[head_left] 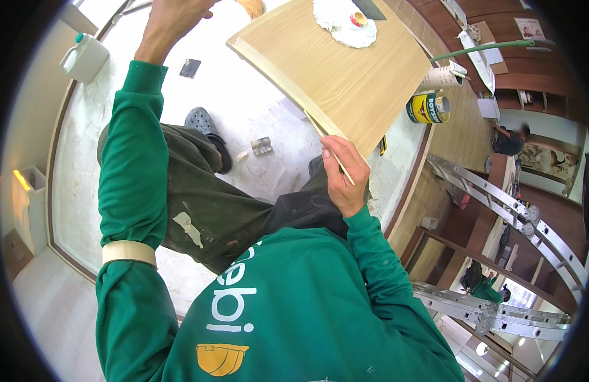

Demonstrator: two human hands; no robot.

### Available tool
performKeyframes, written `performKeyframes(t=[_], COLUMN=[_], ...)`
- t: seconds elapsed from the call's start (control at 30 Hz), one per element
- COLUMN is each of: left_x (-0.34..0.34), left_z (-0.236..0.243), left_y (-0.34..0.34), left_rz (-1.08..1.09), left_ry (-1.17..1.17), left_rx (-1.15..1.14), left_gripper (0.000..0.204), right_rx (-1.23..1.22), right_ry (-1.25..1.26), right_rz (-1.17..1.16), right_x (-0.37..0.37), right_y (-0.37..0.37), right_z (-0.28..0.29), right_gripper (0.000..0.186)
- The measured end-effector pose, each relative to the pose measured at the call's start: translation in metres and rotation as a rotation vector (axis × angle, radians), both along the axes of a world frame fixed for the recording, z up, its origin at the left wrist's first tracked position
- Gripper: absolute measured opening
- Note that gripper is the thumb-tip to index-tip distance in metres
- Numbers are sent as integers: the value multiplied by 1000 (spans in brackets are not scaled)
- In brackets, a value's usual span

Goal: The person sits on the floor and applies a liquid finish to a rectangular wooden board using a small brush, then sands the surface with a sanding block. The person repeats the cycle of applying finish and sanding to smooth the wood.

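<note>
Wooden board (336, 70) between hands: right hand (342, 175) gripping its edge strip (294, 95), left hand (170, 22) grip unclear.

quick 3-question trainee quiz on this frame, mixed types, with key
1. True or false: the right hand pinches a thin strip at the near edge of the wooden board.
2. What is worn around the left sleeve near the elbow? A) roll of tape B) glove C) watch
3. Fill in: the left hand is raised toward the board's far ____.

Key: 1 true; 2 A, the roll of tape; 3 corner.
</note>
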State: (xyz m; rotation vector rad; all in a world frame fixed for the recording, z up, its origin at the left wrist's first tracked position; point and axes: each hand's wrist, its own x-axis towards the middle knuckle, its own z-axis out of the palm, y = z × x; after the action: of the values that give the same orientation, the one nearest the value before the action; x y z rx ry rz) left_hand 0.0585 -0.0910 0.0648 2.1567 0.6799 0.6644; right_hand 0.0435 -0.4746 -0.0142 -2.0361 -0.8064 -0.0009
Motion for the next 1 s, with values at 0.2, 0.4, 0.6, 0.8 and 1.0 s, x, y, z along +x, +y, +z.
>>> performKeyframes(t=[0.2,0.4,0.6,0.8,1.0], left_x=[-2,0,-2,-2,-3], left_z=[-1,3,2,7,9], left_y=[-1,-5,-2,-7,-6], left_rz=[-12,0,16,24,32], left_ry=[-50,-36,-12,-9,43], left_rx=[5,-28,-2,-19,-22], left_gripper=[34,33,32,32,33], right_rx=[-33,17,-37,22,-35], right_ry=[-15,-11,-14,13,-19], right_rz=[-46,14,-47,-2,-43], right_x=[-5,-3,-1,-5,-1], right_y=[-14,8,0,12,-4], right_z=[-1,2,-4,4,-2], right_gripper=[19,19,19,19,19])
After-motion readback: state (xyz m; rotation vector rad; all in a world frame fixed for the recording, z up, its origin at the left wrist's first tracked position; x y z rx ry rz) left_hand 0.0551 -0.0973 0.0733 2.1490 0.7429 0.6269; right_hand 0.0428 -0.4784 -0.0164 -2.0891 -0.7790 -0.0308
